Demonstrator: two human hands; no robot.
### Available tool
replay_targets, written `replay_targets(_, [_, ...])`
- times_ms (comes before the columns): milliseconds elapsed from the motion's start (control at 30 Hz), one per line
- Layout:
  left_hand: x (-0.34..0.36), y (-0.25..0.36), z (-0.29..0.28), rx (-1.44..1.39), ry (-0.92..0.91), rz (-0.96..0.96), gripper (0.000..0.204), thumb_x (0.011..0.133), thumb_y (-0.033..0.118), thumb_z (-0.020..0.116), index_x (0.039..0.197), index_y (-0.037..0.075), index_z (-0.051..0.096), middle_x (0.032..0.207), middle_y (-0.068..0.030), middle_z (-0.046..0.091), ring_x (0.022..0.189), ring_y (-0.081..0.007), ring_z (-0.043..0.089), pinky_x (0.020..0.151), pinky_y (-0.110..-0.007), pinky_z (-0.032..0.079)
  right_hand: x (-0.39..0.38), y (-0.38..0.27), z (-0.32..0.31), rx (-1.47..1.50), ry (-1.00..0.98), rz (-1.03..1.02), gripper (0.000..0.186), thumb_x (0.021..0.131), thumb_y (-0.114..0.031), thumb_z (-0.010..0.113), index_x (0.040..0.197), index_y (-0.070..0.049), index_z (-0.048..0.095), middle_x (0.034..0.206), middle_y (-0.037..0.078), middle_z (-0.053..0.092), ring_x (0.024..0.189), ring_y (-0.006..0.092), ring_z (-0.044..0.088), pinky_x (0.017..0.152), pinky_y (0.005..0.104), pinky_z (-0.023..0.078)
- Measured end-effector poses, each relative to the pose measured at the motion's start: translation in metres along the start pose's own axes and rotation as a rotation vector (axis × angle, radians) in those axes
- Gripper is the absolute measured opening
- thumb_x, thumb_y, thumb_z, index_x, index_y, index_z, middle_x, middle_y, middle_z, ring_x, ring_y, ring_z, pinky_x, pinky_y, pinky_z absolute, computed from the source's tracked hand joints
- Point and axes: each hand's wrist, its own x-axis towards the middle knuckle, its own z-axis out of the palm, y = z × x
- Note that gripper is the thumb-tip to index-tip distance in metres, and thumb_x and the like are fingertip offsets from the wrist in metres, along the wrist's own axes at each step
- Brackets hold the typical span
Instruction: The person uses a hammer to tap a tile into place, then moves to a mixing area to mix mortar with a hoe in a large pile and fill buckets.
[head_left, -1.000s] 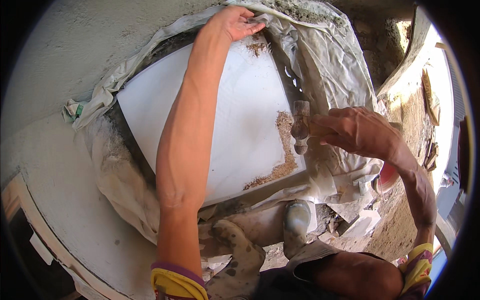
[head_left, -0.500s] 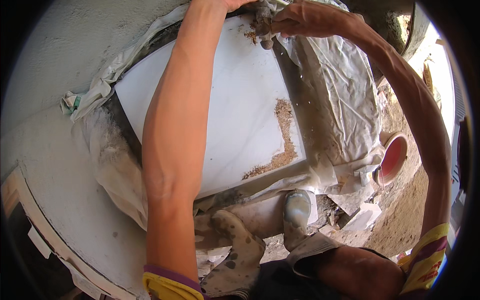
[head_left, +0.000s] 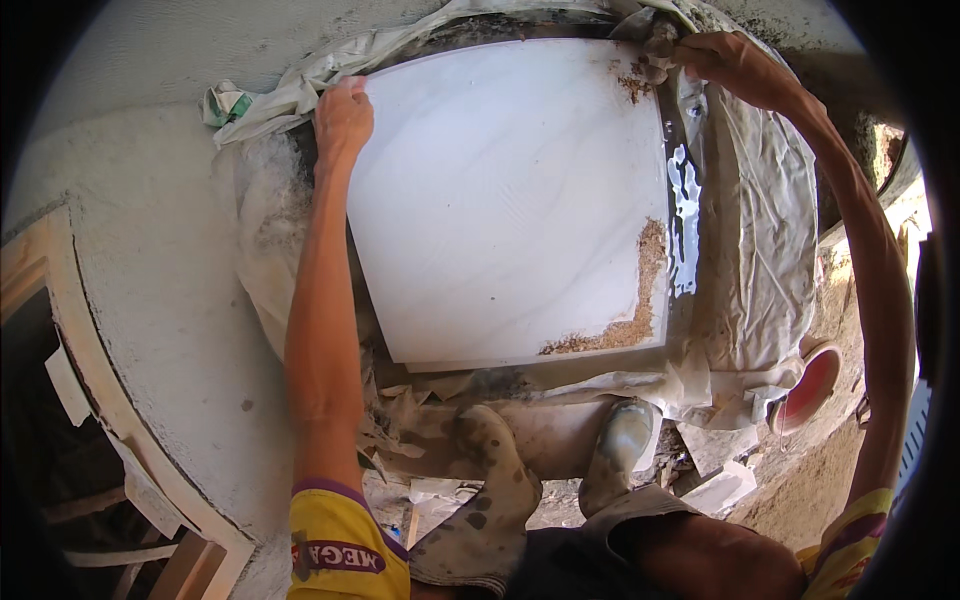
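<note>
Right grip (head_left: 737, 72) clasps a grimy metal-headed hammer (head_left: 659, 47), upper right; left grip (head_left: 343, 122), closure unclear, touches white marbled tile (head_left: 490, 210) amid crumpled grey sheeting (head_left: 765, 240).

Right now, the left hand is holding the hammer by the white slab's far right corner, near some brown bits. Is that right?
Not quite: the hammer is in the right hand, not the left hand, as the head view shows. It is by the far right corner of the white slab, near brown bits, as you said.
</note>
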Motion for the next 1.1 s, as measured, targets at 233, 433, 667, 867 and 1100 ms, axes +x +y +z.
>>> replay_targets(233, [0.006, -0.014, -0.002, 0.053, 0.178, 0.235, 0.029, 0.094, 0.008, 0.063, 0.122, 0.000, 0.065, 0.121, -0.0219, 0.068, 0.117, -0.0411, 0.063, 0.102, -0.048, 0.048, -0.002, 0.025, -0.010, 0.048, -0.080, 0.023, 0.033, 0.098, -0.020, 0.072, 0.126, -0.003, 0.070, 0.103, 0.010, 0.075, 0.093, 0.0162, 0.074, 0.077, 0.0304, 0.059])
replay_targets(433, [0.004, 0.003, 0.006, 0.095, 0.242, 0.055, 0.035, 0.092, 0.022, 0.074, 0.120, 0.001, 0.067, 0.118, -0.0212, 0.069, 0.113, -0.0405, 0.064, 0.100, -0.047, 0.050, 0.003, 0.053, -0.001, -0.039, -0.036, -0.103, 0.027, 0.103, -0.023, 0.065, 0.123, -0.006, 0.072, 0.097, 0.007, 0.071, 0.082, 0.0126, 0.071, 0.068, 0.0274, 0.059])
replay_targets(667, [-0.003, 0.059, 0.052, -0.231, 0.491, -0.295, 0.080, 0.073, 0.040, 0.094, 0.126, -0.007, 0.056, 0.107, -0.0176, 0.075, 0.098, -0.0386, 0.072, 0.098, -0.049, 0.052, -0.006, 0.024, -0.007, 0.050, 0.016, -0.034, 0.030, 0.099, -0.024, 0.066, 0.121, -0.003, 0.070, 0.090, 0.008, 0.069, 0.086, 0.0157, 0.069, 0.075, 0.0349, 0.056])
replay_targets(867, [0.015, 0.071, 0.082, -0.525, 0.695, -0.499, 0.076, 0.079, 0.014, 0.088, 0.138, -0.009, 0.046, 0.130, -0.0212, 0.060, 0.119, -0.0344, 0.063, 0.103, -0.039, 0.054, -0.003, 0.004, -0.007, 0.074, -0.009, 0.017, 0.031, 0.097, -0.020, 0.067, 0.121, -0.001, 0.069, 0.095, 0.012, 0.073, 0.086, 0.0188, 0.069, 0.080, 0.0367, 0.054])
replay_targets(1100, [0.020, 0.023, 0.043, -1.561, 0.635, -0.546, 0.064, 0.097, 0.000, 0.057, 0.154, -0.004, 0.028, 0.132, -0.0264, 0.058, 0.123, -0.0367, 0.063, 0.108, -0.042, 0.055, -0.021, -0.049, -0.005, 0.196, 0.014, -0.092, 0.034, 0.098, -0.020, 0.067, 0.126, -0.001, 0.065, 0.100, 0.012, 0.074, 0.089, 0.0197, 0.070, 0.082, 0.0358, 0.055])
